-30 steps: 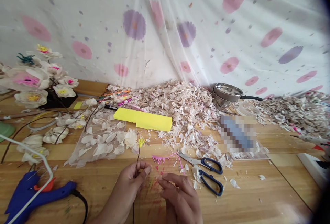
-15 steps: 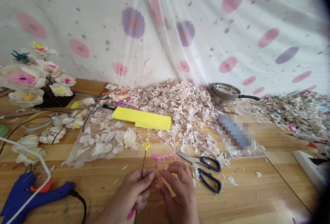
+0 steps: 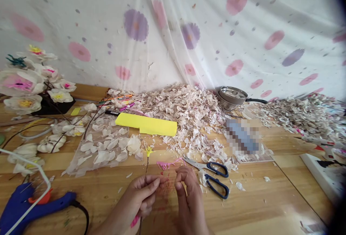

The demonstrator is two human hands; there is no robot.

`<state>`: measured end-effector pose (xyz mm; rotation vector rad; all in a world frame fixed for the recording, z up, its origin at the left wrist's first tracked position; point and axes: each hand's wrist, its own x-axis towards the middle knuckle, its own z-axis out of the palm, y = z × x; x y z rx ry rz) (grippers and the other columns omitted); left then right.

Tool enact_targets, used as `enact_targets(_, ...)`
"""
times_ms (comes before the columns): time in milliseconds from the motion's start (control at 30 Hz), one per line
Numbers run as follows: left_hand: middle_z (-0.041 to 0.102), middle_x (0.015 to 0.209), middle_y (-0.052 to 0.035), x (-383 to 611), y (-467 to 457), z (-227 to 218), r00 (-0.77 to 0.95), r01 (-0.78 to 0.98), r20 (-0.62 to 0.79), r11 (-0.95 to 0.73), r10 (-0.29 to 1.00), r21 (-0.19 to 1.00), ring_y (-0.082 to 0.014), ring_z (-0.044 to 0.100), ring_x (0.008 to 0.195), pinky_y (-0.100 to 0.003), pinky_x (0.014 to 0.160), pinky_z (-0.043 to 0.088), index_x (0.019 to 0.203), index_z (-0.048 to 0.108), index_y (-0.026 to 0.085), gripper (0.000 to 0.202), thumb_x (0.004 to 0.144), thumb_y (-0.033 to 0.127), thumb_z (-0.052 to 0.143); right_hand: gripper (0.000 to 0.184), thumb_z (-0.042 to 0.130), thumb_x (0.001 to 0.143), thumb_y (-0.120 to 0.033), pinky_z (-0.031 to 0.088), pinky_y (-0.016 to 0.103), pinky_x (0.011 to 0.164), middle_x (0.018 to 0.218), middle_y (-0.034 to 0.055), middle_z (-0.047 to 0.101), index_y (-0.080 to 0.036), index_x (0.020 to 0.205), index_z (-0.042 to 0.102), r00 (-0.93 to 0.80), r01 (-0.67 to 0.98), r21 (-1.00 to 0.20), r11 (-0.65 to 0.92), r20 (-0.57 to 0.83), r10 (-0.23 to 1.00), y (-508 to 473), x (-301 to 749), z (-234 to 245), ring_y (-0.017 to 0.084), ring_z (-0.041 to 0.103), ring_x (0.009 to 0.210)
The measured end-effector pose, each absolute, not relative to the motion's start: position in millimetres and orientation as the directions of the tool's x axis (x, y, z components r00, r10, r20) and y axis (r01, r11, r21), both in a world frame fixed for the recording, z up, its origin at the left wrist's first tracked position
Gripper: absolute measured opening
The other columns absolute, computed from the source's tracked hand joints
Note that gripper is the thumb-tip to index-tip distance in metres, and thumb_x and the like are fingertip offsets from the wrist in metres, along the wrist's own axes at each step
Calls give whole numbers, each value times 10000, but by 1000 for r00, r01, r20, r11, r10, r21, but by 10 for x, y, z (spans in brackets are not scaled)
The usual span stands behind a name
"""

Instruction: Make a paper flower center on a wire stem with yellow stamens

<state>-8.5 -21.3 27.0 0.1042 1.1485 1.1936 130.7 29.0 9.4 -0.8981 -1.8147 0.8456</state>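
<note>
My left hand [image 3: 140, 197] pinches a thin dark wire stem [image 3: 146, 168] that stands upright and ends in a small yellow fringed tip [image 3: 148, 151]. Something pink shows under its lower fingers. My right hand [image 3: 186, 195] is curled beside it, fingertips together; what it holds is too small to make out. A pink fringed paper strip [image 3: 169, 163] lies on the wooden table [image 3: 265, 206] just beyond both hands. Blue-handled scissors [image 3: 213, 177] lie right of my right hand.
A blue glue gun [image 3: 32, 206] with a white cord lies at the front left. White petals sit on a clear plastic sheet [image 3: 104, 150]. Behind are a yellow paper sheet [image 3: 147, 124], heaps of petal scraps [image 3: 186, 112], a steel pan [image 3: 234, 97] and finished paper flowers [image 3: 25, 91] at left.
My right hand rose from the table to meet my left hand at the stem, then drew slightly apart again. The stem stays upright in my left hand.
</note>
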Motion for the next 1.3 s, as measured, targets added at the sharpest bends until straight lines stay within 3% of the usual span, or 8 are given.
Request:
enact_targets(200, 564, 635, 6, -115, -196, 275, 8, -694, -639, 464, 769, 550, 40, 230, 368, -134, 365, 82, 727, 729, 124, 425, 443, 389, 903, 275, 441, 935, -454, 408, 270, 704, 817, 21, 580, -208, 857, 537, -401, 184, -915, 359, 264, 877, 294, 1316, 61, 173, 541, 777)
enact_targets(433, 536, 609, 16, -89, -202, 289, -12, -622, -563, 435, 826, 652, 27, 233, 360, -155, 366, 89, 707, 717, 130, 407, 487, 433, 876, 316, 411, 942, -293, 350, 250, 599, 652, 15, 541, -187, 659, 504, -486, 308, -798, 518, 336, 807, 273, 1291, 43, 153, 505, 643)
enact_targets(633, 584, 718, -3, -354, -152, 336, -247, -572, -389, 191, 888, 798, -7, 243, 398, -162, 387, 130, 941, 651, 175, 432, 723, 547, 680, 360, 508, 885, -279, 332, 251, 570, 561, -10, 482, -194, 556, 389, -530, 288, -735, 614, 411, 741, 333, 1333, 148, 142, 467, 589)
enact_targets(767, 592, 697, 0, -477, -135, 365, -346, -501, -294, 89, 891, 861, -33, 260, 396, -171, 388, 171, 1047, 573, 203, 399, 838, 540, 529, 55, 647, 812, -216, 392, 306, 748, 825, 49, 632, -177, 816, 608, -590, 472, -622, 625, 304, 748, 594, 1278, 317, 209, 535, 847)
enact_targets(833, 585, 687, 7, -476, -132, 367, -378, -451, -239, 48, 895, 891, -34, 274, 406, -167, 402, 193, 1039, 564, 202, 357, 852, 504, 531, 87, 637, 817, -199, 378, 342, 836, 934, 71, 644, -180, 902, 647, -641, 574, -509, 641, 207, 739, 745, 1200, 349, 238, 517, 960)
enact_targets(967, 561, 643, 15, -444, -116, 366, -391, -426, -233, 49, 891, 903, -34, 282, 405, -172, 401, 157, 1001, 573, 179, 360, 824, 493, 576, 98, 614, 813, -186, 359, 377, 845, 889, 105, 654, -156, 735, 665, -695, 656, -356, 665, 59, 717, 931, 1041, 261, 272, 525, 964)
enact_targets(1100, 555, 677, 6, -474, -98, 392, -388, -443, -245, 54, 888, 895, -36, 301, 411, -188, 392, 110, 997, 592, 149, 428, 755, 498, 644, 174, 583, 815, -134, 361, 354, 807, 795, 99, 658, -148, 649, 631, -711, 641, -362, 677, 52, 701, 964, 983, 212, 243, 568, 863)
enact_targets(1300, 571, 671, 6, -499, -109, 476, -411, -433, -220, 23, 885, 901, -38, 295, 399, -191, 392, 119, 1137, 525, 150, 535, 728, 467, 662, 143, 506, 883, -149, 386, 219, 644, 784, 22, 675, -176, 783, 605, -726, 567, -512, 645, 59, 685, 971, 951, 657, 148, 593, 733)
